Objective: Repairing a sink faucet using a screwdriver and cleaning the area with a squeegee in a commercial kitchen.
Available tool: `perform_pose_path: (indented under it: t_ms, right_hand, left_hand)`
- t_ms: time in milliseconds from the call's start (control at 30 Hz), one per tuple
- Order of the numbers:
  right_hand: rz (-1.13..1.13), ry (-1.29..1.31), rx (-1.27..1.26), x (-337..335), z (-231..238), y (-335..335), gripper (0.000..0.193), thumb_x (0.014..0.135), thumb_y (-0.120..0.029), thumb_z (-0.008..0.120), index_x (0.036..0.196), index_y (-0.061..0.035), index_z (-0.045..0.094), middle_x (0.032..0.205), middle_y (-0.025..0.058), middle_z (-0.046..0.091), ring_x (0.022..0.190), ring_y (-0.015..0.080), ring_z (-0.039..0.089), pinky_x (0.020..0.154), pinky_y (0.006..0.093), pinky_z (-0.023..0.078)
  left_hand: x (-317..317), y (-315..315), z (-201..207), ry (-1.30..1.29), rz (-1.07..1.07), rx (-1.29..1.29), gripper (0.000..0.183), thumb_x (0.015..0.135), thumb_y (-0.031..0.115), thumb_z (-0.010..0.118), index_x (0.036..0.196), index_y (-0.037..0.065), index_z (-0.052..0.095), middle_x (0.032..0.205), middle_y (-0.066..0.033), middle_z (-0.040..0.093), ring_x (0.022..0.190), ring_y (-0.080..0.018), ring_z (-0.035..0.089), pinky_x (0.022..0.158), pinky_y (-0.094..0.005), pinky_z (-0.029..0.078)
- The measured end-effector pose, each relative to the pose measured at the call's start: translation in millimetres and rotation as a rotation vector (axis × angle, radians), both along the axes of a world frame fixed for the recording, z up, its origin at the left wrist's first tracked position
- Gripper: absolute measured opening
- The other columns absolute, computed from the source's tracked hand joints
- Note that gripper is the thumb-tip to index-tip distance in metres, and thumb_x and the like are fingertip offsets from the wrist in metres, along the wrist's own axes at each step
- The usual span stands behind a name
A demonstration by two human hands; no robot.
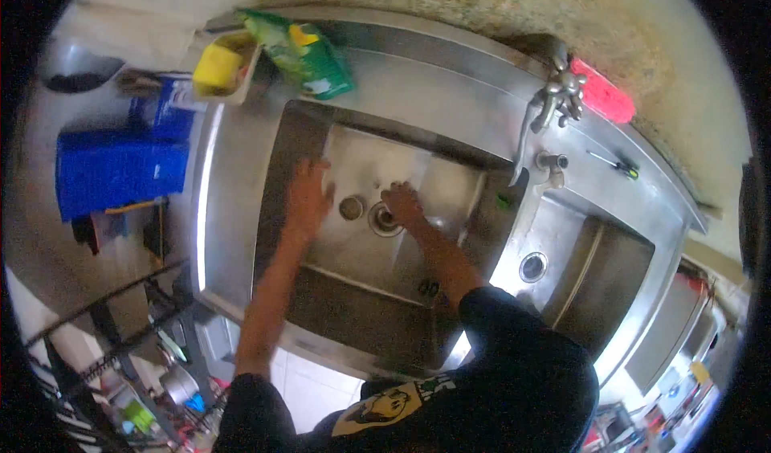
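Observation:
Both my arms reach down into the large steel sink basin. My left hand is over the basin's left side, slightly blurred, its fingers apart and holding nothing. At the upper right edge of the drain, my right hand has its fingers curled together; whatever they hold, if anything, is hidden. A small round metal drain strainer sits on the basin floor between my left hand and the drain.
A metal faucet rises behind the divider, beside a smaller basin on the right. A green pouch, a tub with a yellow sponge, a pink brush and a screwdriver lie along the back ledge. Blue crates stand left.

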State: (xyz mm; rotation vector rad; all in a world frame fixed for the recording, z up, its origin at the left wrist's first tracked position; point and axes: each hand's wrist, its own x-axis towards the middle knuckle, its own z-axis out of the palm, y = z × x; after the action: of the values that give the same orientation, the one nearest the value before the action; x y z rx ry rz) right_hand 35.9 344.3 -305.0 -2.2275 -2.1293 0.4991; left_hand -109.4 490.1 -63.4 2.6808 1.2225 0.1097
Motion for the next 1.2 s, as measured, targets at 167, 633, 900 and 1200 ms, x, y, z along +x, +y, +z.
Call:
perform_pose_path:
  t_ms: [167, 633, 900, 1200]
  right_hand:
    - [0.07, 0.085, -0.444, 12.1, 32.1, 0.3, 0.05, 0.073, -0.038, 0.068, 0.108, -0.0048, 0.056, 0.117, 0.0198, 0.05, 0.104, 0.0346, 0.051, 0.088, 0.0481, 0.042]
    - [-0.614, 0.344, 0.212, 78.0, 311.4, 33.2, 0.077, 0.068, -0.039, 0.07, 0.129, -0.0031, 0.04, 0.12, 0.0283, 0.045, 0.109, 0.0449, 0.047, 0.084, 0.0506, 0.046]
    - [-0.762, -0.482, 0.503, 116.9, 285.5, 47.2, 0.054, 0.079, -0.02, 0.058, 0.127, -0.0008, 0.042, 0.114, 0.0239, 0.047, 0.11, 0.0392, 0.043, 0.087, 0.0504, 0.041]
    - [-0.85, 0.016, 0.166, 148.7, 275.3, 48.6, 0.054, 0.077, -0.014, 0.053, 0.126, 0.0066, 0.042, 0.127, 0.0329, 0.038, 0.112, 0.0437, 0.042, 0.09, 0.0534, 0.037]
  left_hand:
    - [-35.9, -54.4, -165.7, 0.15, 0.138, -0.044, 0.07, 0.075, 0.028, 0.071, 0.133, 0.013, 0.036, 0.128, -0.0224, 0.039, 0.113, -0.0481, 0.039, 0.087, -0.0567, 0.041]
    - [-111.7, -121.2, -286.9, -0.496, 0.178, -0.377, 0.039, 0.079, 0.025, 0.066, 0.111, 0.007, 0.054, 0.102, -0.0194, 0.048, 0.088, -0.0356, 0.048, 0.06, -0.0411, 0.046]
    - [-82.6, -188.4, -190.9, -0.345, 0.383, -0.336, 0.041, 0.083, 0.029, 0.063, 0.115, 0.009, 0.046, 0.079, -0.0105, 0.054, 0.07, -0.0263, 0.052, 0.052, -0.0399, 0.043]
    - [-93.4, -208.2, -191.1, -0.519, 0.544, -0.631, 0.061, 0.08, 0.033, 0.066, 0.127, 0.006, 0.037, 0.101, -0.0149, 0.043, 0.088, -0.0337, 0.045, 0.075, -0.0503, 0.037]
